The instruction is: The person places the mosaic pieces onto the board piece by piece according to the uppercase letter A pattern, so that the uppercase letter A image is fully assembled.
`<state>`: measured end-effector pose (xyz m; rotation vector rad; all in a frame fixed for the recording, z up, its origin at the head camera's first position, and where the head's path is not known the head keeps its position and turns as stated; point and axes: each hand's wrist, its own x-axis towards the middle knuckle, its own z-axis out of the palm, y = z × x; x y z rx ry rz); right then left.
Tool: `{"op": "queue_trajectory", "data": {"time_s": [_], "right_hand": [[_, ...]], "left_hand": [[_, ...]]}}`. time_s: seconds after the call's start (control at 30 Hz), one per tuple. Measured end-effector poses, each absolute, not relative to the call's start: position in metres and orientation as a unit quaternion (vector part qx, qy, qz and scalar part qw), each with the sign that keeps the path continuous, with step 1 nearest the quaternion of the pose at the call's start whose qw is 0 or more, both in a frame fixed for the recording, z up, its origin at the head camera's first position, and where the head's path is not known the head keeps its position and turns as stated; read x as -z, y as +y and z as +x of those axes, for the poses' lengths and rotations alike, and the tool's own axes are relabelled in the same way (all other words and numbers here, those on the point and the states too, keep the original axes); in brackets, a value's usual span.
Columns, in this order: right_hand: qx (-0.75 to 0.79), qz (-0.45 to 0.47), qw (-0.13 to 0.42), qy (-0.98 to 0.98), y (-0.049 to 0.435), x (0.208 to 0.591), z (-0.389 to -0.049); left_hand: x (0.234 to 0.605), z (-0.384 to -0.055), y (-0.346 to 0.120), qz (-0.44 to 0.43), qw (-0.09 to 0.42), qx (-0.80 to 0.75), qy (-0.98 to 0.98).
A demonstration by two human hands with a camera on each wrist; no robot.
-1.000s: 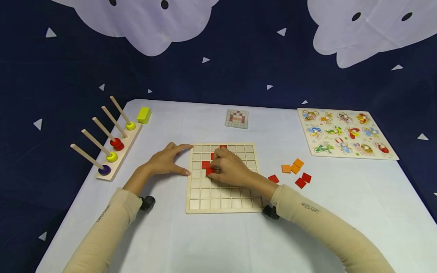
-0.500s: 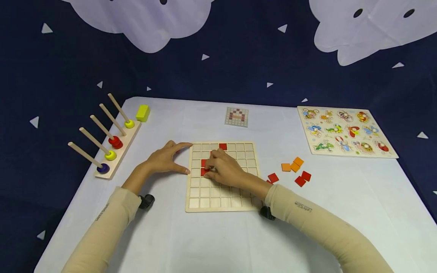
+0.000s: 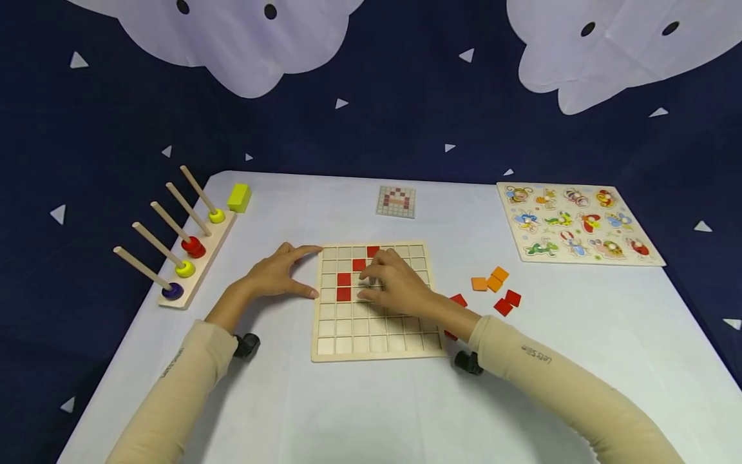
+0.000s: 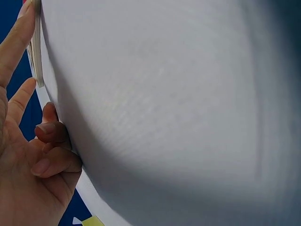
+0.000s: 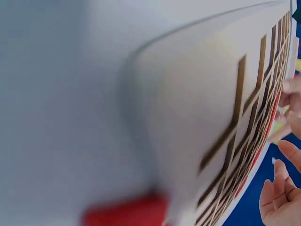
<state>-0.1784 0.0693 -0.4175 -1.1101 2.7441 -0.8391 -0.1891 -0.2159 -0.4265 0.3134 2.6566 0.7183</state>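
Note:
A square wooden grid board (image 3: 344,345) lies on the white table, with several red square tiles (image 3: 344,294) in its upper left cells. My left hand (image 3: 275,274) touches the board's left edge with thumb and forefinger spread; in the left wrist view its other fingers (image 4: 56,162) bend toward the palm. Over the middle of the board is my right hand (image 3: 400,287), its thumb and forefinger parted just right of the lowest placed tile, nothing between them. Under the right hand and wrist, part of the grid is hidden.
Loose red tiles (image 3: 503,307) and orange tiles (image 3: 479,284) lie right of the board. Behind it is a small pattern card (image 3: 396,202). A peg stand with rings (image 3: 197,277) and a yellow block (image 3: 239,198) are at left, an insect puzzle board (image 3: 580,225) at back right.
A red tile has slid left into the cell below another red one. My right hand has let go of it and drawn back to the right. The left hand keeps its place.

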Motion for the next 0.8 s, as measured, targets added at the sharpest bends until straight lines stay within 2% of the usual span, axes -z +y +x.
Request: {"op": "queue_trajectory", "data": {"time_s": [0.37,0.8], "right_hand": [[0.282,-0.301,0.023,0.911,0.135,0.412,-0.173],[0.269,-0.309,0.012,0.912,0.194,0.418,-0.145]], "left_hand": [[0.430,-0.189,-0.218,0.115,0.181,-0.256,0.943],[0.431,-0.190,-0.219,0.119,0.173,-0.258,0.943]]}}
